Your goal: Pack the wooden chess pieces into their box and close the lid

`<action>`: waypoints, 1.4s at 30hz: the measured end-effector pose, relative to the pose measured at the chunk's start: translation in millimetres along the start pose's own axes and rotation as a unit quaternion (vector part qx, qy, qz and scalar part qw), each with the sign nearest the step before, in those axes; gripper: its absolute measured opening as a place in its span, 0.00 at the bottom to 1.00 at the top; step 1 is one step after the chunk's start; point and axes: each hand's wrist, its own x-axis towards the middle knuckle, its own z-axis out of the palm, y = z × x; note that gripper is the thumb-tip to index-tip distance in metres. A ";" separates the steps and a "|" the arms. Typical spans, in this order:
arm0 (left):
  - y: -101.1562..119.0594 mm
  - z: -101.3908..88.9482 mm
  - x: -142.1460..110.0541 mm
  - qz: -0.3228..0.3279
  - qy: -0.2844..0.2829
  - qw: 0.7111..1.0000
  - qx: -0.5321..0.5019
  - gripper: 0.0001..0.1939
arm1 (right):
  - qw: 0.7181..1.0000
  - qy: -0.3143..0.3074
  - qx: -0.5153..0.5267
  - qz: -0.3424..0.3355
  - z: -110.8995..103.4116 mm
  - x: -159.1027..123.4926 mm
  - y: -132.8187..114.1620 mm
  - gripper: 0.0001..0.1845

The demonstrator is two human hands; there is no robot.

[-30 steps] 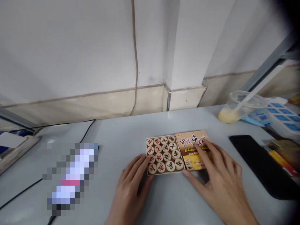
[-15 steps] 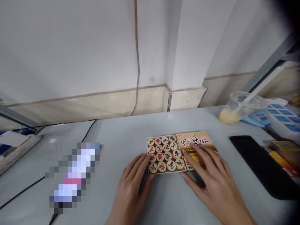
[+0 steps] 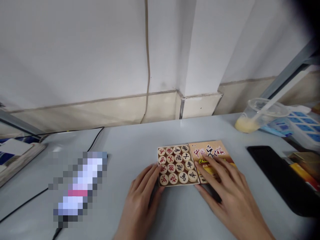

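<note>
The open box of Chinese chess pieces (image 3: 177,165) lies on the grey table (image 3: 140,146), and its printed lid (image 3: 211,160) lies touching it on the right. The left hand (image 3: 143,196) rests at the box's left edge, fingers loosely spread — it grips nothing. The right hand (image 3: 228,196) lies flat on the lid, fingers spread. A black phone (image 3: 277,176) is to the right.

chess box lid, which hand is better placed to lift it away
Probably the right hand: its fingers already lie flat on the printed orange cardboard lid, which sits beside the open tray of round wooden chess pieces. The left hand only touches that tray's left edge, across from the lid.
</note>
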 end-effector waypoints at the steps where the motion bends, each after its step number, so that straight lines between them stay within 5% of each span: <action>1: 0.1 0.1 0.0 -0.002 -0.004 1.000 0.000 0.26 | 1.000 -0.001 0.001 0.000 0.0 -0.2 0.0 0.32; 11: 8.2 -8.9 -2.4 -0.048 -0.002 0.998 -0.030 0.29 | 0.997 0.017 0.067 0.016 -9.1 3.4 -3.4 0.32; 16: 13.1 -15.3 -1.8 -0.087 0.053 0.992 -0.078 0.17 | 0.986 0.094 0.129 0.049 -16.4 10.9 -8.9 0.22; 20: 11.5 -10.6 -0.7 -0.054 0.050 0.995 -0.063 0.10 | 0.988 0.088 0.126 0.017 -6.8 13.7 -14.0 0.18; 29: 8.8 -6.0 0.1 -0.028 0.055 0.998 -0.021 0.11 | 0.988 0.085 0.132 0.007 -1.2 14.0 -19.2 0.15; 42: 10.8 -10.2 7.4 -0.072 0.021 0.995 -0.062 0.11 | 0.987 0.072 0.143 -0.003 -1.2 14.1 -18.2 0.14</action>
